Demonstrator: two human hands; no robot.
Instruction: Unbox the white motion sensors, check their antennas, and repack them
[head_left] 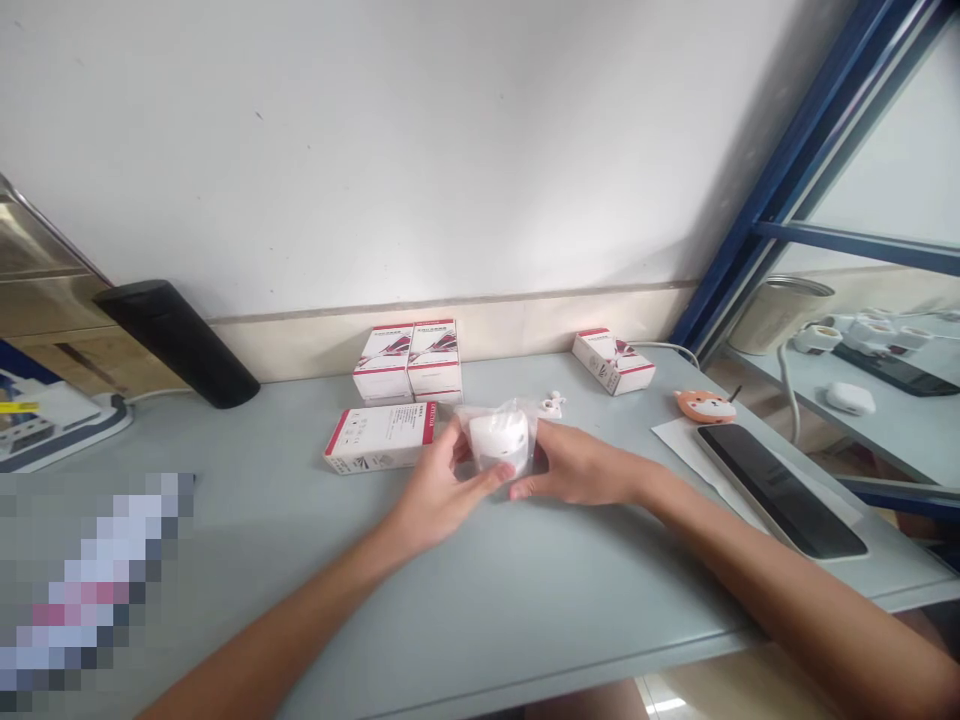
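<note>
A white rounded plastic device in a clear plastic bag is held just above the grey desk, in front of the boxes. My left hand grips it from the left, the thumb pressed across its lower front. From the right, my right hand curls round the side of the bag, its fingers partly hidden behind. A white and red printed box lies flat beside my left hand. Just behind my right hand sit small white pieces, too small to make out.
Two upright printed boxes stand against the wall, and another box lies at the back right. A phone rests on white paper near an orange animal-faced item. At left are a black cylinder and a power strip. A blue-framed mirror leans right.
</note>
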